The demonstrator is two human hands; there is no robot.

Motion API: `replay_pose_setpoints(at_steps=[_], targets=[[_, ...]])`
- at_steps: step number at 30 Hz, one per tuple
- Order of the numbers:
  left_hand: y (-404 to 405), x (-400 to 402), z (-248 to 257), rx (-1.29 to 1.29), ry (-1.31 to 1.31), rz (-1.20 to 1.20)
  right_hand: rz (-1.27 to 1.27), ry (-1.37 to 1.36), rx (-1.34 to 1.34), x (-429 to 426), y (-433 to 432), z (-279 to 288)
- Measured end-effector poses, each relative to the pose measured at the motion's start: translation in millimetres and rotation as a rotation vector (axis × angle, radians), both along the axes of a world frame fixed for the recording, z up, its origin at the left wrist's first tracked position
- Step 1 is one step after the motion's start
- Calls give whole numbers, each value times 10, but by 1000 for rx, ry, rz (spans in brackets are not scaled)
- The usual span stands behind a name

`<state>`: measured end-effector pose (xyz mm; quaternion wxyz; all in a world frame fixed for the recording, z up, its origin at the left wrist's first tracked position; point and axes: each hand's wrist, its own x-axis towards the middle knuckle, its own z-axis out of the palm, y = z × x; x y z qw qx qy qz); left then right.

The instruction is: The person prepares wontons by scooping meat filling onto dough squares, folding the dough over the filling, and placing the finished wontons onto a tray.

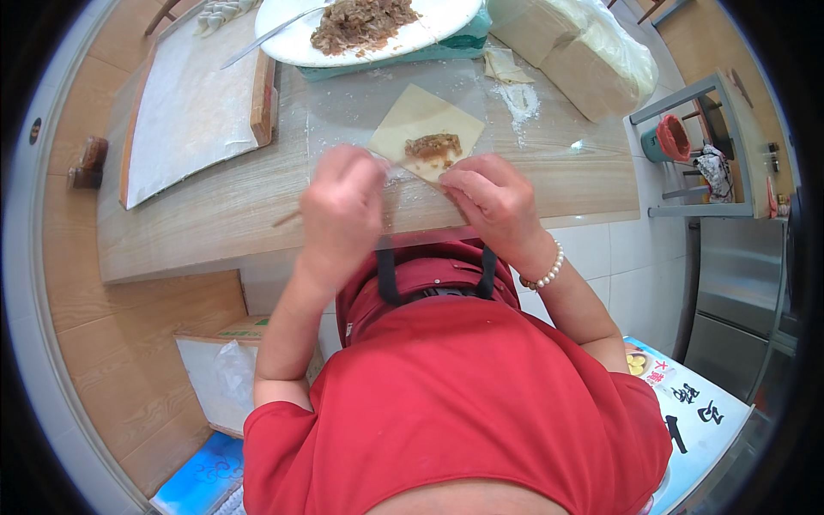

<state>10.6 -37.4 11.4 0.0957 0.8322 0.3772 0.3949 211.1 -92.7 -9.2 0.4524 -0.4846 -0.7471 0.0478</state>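
A square dough wrapper (418,116) lies cornerwise on the table, with a small heap of meat filling (433,147) near its lower corner. My right hand (492,199) pinches the wrapper's near edge, fingers and thumb together. Blurred by motion, my left hand (347,199) is beside the wrapper's left corner; whether it touches the dough is unclear. A thin stick (286,219) juts out left of this hand, mostly hidden by it. Beyond the wrapper stands a white plate (283,26) of brown filling, a metal utensil (277,35) resting on its rim.
A floured, wood-edged board (193,109) at left bears folded dumplings (222,14) at its far end. A plastic-wrapped stack of dough sheets (579,58) is at the far right, near dough scraps (505,65) and loose flour (520,103). The wooden table's front edge runs before me.
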Motion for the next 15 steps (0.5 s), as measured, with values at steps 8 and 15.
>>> replay_pose_setpoints(at_steps=[8, 15], targets=[[95, 4, -164, 28, 66, -14, 8, -8, 22, -7, -19, 2], [179, -2, -78, -77, -57, 13, 18, -20, 43, 6, -8, -10]])
